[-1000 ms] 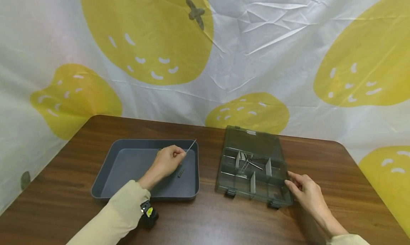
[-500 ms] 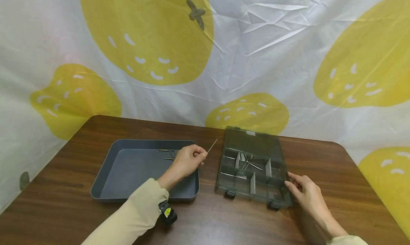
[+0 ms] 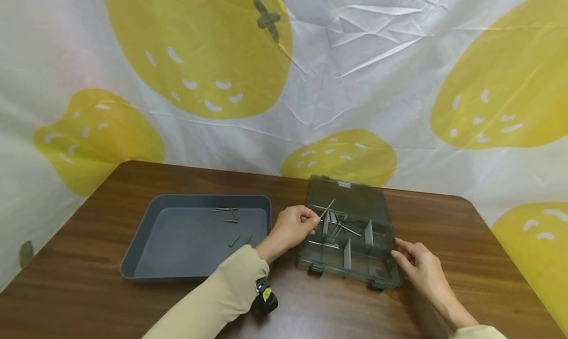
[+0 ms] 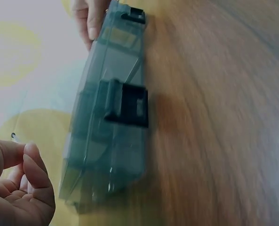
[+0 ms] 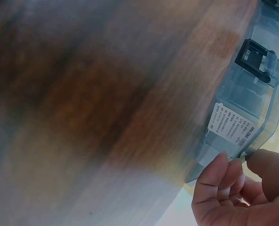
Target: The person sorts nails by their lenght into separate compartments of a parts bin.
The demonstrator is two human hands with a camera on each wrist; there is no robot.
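Observation:
My left hand point(image 3: 293, 226) pinches a thin metal nail point(image 3: 327, 209) between thumb and fingertips, tilted up and to the right. It is over the left side of a clear grey-green compartment box point(image 3: 325, 266). The box's lid point(image 3: 350, 196) is folded back, and several silver nails point(image 3: 343, 226) lie crossed in a back compartment. With thumb and fingers, my right hand point(image 3: 423, 270) grips the box's right side, near a white label point(image 5: 232, 124) in the right wrist view. Several brassy nails point(image 3: 234, 241) lie in the right part of a grey tray point(image 3: 195, 277).
The tray stands left of the box on a brown wooden table point(image 3: 310, 309). Two black latches point(image 3: 378, 284) line the box's front edge. Grey dividers point(image 3: 347, 253) stand between its compartments. A white curtain point(image 3: 319, 92) with yellow fruit prints hangs behind the table.
My left hand has moved right with the nail, from over the tray to over the box, uncovering the nails in the tray. My right hand has stayed on the box's side.

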